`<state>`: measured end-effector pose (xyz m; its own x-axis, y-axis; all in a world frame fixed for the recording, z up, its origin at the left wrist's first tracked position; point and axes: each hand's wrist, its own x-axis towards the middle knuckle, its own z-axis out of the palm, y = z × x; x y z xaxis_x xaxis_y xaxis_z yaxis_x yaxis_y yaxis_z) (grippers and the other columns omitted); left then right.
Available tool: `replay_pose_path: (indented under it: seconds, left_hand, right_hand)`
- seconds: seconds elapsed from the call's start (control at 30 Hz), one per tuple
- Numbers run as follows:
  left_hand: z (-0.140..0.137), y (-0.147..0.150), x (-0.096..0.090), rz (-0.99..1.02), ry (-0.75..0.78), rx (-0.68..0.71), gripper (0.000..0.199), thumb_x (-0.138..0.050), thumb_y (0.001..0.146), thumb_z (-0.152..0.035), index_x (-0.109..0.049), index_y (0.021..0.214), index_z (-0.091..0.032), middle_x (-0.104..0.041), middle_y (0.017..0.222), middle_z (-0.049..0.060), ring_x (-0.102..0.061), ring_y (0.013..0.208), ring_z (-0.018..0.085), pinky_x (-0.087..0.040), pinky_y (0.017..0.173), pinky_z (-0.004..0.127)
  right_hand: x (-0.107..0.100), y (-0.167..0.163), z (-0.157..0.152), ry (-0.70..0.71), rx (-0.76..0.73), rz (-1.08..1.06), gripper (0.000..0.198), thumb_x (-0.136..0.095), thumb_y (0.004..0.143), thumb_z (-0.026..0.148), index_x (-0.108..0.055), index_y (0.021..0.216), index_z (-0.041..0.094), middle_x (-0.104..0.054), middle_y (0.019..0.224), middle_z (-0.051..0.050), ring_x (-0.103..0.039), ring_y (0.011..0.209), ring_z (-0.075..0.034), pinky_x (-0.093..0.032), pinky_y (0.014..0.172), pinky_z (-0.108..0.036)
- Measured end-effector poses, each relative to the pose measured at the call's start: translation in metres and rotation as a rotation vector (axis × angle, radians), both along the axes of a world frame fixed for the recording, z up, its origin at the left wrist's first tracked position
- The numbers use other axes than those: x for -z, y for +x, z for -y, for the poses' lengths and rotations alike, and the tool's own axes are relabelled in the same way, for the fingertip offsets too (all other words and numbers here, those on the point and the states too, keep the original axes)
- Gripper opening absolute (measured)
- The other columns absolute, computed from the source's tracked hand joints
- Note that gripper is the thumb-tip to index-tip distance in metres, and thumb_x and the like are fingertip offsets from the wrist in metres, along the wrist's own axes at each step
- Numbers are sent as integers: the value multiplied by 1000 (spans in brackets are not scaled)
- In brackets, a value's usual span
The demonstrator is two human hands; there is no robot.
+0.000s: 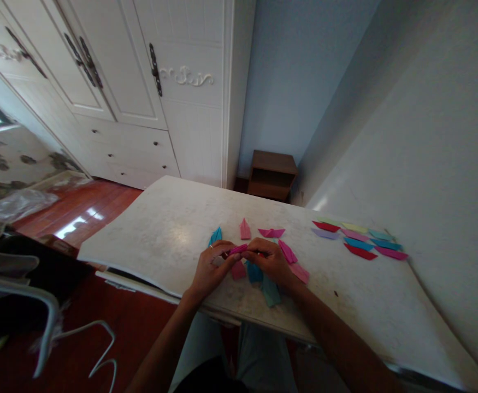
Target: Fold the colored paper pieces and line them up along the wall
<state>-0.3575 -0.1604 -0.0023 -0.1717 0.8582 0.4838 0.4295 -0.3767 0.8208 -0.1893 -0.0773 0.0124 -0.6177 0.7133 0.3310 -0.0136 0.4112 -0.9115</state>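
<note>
Between my two hands is a small folded piece of magenta paper (pixel 237 249), held just above the table. My left hand (pixel 212 266) pinches its left end, and my right hand (pixel 268 261) pinches its right end. Around them lie other folded papers: a blue one (pixel 215 236) behind my left hand, a pink pointed one (pixel 245 229) and a magenta boat-like one (pixel 271 233) farther back. A magenta strip (pixel 288 251) and a pink piece (pixel 300 272) rest beside my right hand. Beneath my hands, blue (pixel 254 272), green (pixel 271 293) and dark pink (pixel 238 270) pieces are partly covered.
Several flat folded papers in many colours, among them a red one (pixel 360 251), lie in rows at the right of the white table (pixel 148 229). A wall borders the table's right side. Behind stand a brown nightstand (pixel 272 164) and a white wardrobe (pixel 193 125). A white metal frame (pixel 52 316) is at left.
</note>
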Motion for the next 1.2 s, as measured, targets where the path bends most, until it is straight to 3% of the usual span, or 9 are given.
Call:
replay_pose_path:
  seconds: [0.33,0.47,0.6,0.73,0.87,0.93,1.03,1.1,1.2]
  left_hand:
    - [1,-1,5,-27,-21,-63,21,-66,84,-41,-78,82,-24,-70,70,3,-63,64,16,-50,58,25]
    - [2,-2,7,-15,-18,-112,21,-65,85,-40,-78,82,-25,-73,73,3,-65,66,17,-52,62,28]
    - [7,-2,6,13,-15,-183,20,-65,84,-39,-77,78,-25,-74,75,1,-65,68,19,-54,66,32]
    - [15,-8,9,103,-9,-320,19,-66,82,-40,-76,77,-24,-70,71,-1,-63,67,18,-52,63,30]
    - [21,-32,11,141,22,-614,24,-66,81,-41,-74,83,-18,-68,70,0,-62,67,15,-50,63,27]
    - [22,-50,9,31,28,-781,26,-65,82,-42,-75,87,-18,-69,76,2,-61,68,16,-50,67,29]
    - [19,-71,7,-224,-1,-893,28,-61,84,-42,-75,90,-18,-69,87,6,-61,70,17,-49,70,32]
    - [14,-77,10,-316,-67,-837,29,-60,85,-42,-74,93,-18,-68,93,8,-62,72,18,-50,72,33]
    - [6,-74,18,-383,-150,-644,38,-66,79,-48,-71,101,-18,-68,104,11,-64,91,25,-51,82,39]
  right_hand:
    - [4,1,3,128,73,79,14,-66,86,30,-76,79,23,-70,72,-2,-63,68,-17,-46,63,-27]
    - [8,2,2,188,91,36,16,-65,87,36,-76,86,25,-72,77,-4,-65,73,-19,-49,68,-30]
    - [7,3,0,161,85,27,19,-67,85,42,-76,90,25,-73,82,-5,-66,74,-19,-51,68,-31]
    - [0,5,-1,141,106,40,20,-65,86,41,-75,90,24,-73,81,-4,-65,70,-18,-50,65,-30]
    - [-6,6,2,162,99,56,19,-62,88,37,-75,87,23,-74,79,-4,-65,69,-18,-50,66,-30]
    - [-5,6,3,173,83,65,18,-61,89,35,-75,87,23,-74,80,-4,-66,70,-18,-50,67,-30]
    - [-1,5,4,193,43,74,18,-61,89,35,-75,89,24,-74,83,-4,-67,76,-19,-51,70,-31]
    - [3,5,3,210,18,87,19,-60,90,35,-75,91,24,-75,84,-4,-68,78,-20,-51,72,-31]
    - [5,5,2,258,-1,113,20,-58,91,35,-75,92,24,-74,85,-4,-67,77,-19,-51,72,-31]
